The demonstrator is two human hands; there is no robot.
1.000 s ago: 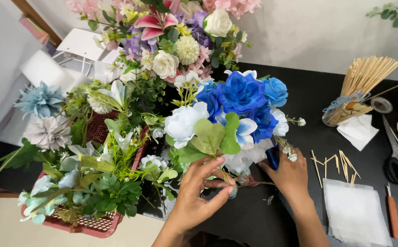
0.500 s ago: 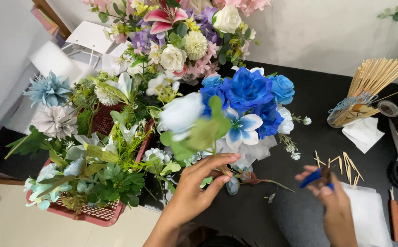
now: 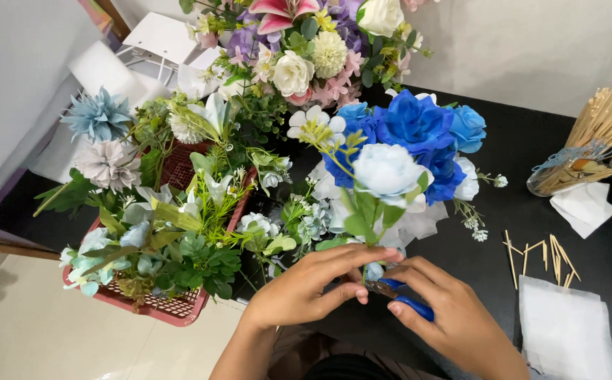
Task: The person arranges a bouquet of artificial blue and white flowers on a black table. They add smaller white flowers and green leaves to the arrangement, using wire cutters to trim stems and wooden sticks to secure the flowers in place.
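White rose stem [image 3: 383, 176] stands upright at the black table's [image 3: 517, 162] front edge, pinched low by the left hand [image 3: 313, 288]. The right hand [image 3: 453, 317] grips blue-handled cutters [image 3: 404, 301] closed around its base; trimming seems underway, needing a steady squeeze.

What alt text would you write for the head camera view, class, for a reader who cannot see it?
Two hands meet at the stem of a white flower: the left hand pinches the stem, the right hand holds blue-handled cutters against it. Behind are blue roses and a red basket of greenery on a black table.
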